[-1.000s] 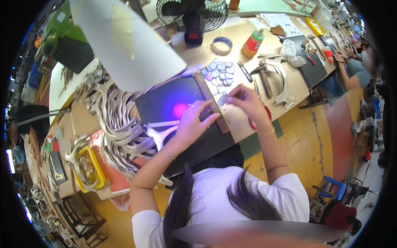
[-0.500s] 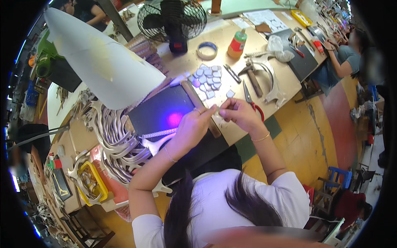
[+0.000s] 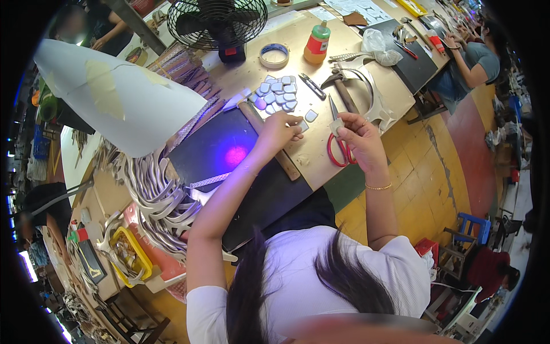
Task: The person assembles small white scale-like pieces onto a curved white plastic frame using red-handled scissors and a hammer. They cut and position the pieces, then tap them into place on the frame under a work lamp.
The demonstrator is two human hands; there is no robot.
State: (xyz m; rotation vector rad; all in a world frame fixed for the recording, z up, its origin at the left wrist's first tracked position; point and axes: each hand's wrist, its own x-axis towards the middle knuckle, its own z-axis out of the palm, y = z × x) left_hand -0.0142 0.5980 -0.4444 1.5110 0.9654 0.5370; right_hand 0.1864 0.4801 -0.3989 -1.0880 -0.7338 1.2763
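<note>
My left hand (image 3: pixel 279 135) is closed over the table, its fingertips pinching a small pale flat piece (image 3: pixel 304 125) with rounded corners. Another small whitish piece (image 3: pixel 336 124) is pinched between the thumb and fingers of my right hand (image 3: pixel 365 143). Just left of the right hand lie red-handled scissors (image 3: pixel 332 149), partly hidden by its fingers. A single pale piece (image 3: pixel 311 116) lies beyond the left fingertips, and several similar pieces (image 3: pixel 279 93) are clustered farther back. Under my left forearm is a black mat (image 3: pixel 200 143), with a wooden bar (image 3: pixel 289 164) along its right edge.
Several curved metal frames (image 3: pixel 154 195) are piled at left beside a white paper cone (image 3: pixel 120 97). A black fan (image 3: pixel 217 23), tape roll (image 3: pixel 274 56), bottle (image 3: pixel 317 43), snips (image 3: pixel 312 87), hammer (image 3: pixel 345 94) and metal frame (image 3: pixel 378 103) stand or lie beyond my hands.
My hands, close together before, are now apart: the left a little farther back, the right moved right and up beside the scissors. The view has shifted slightly.
</note>
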